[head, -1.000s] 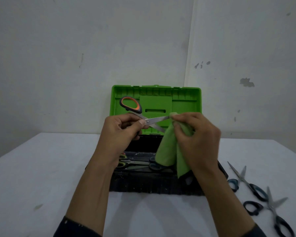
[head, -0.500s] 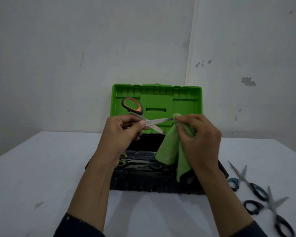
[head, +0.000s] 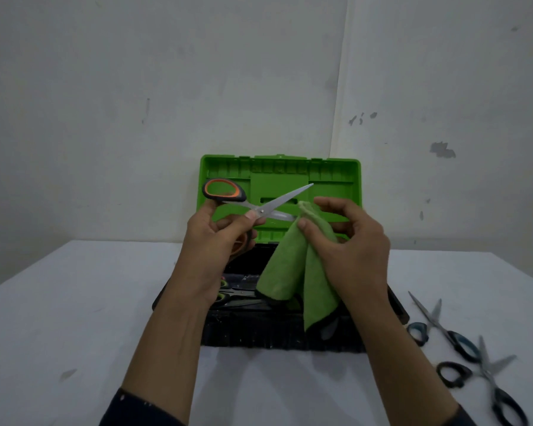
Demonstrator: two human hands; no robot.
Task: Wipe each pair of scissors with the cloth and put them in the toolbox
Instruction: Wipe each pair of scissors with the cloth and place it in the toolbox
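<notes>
My left hand [head: 219, 238] grips a pair of orange-and-black-handled scissors [head: 268, 206] above the toolbox, pinching them near the pivot. The blades are spread apart; one points up to the right, the other runs into the green cloth [head: 293, 272]. My right hand [head: 348, 244] pinches the cloth around that lower blade, and the rest of the cloth hangs down over the box. The toolbox [head: 259, 333] has a black base and an upright green lid [head: 279, 170]. Green-handled scissors [head: 237, 298] lie inside it.
Two pairs of scissors with dark and blue handles [head: 443, 330] [head: 490, 385] lie open on the white table [head: 74, 318] at the right, near the front edge. A grey wall rises right behind the toolbox.
The scissor blades have opened wider, the upper blade now pointing up to the right. My right hand with the cloth has shifted along the lower blade.
</notes>
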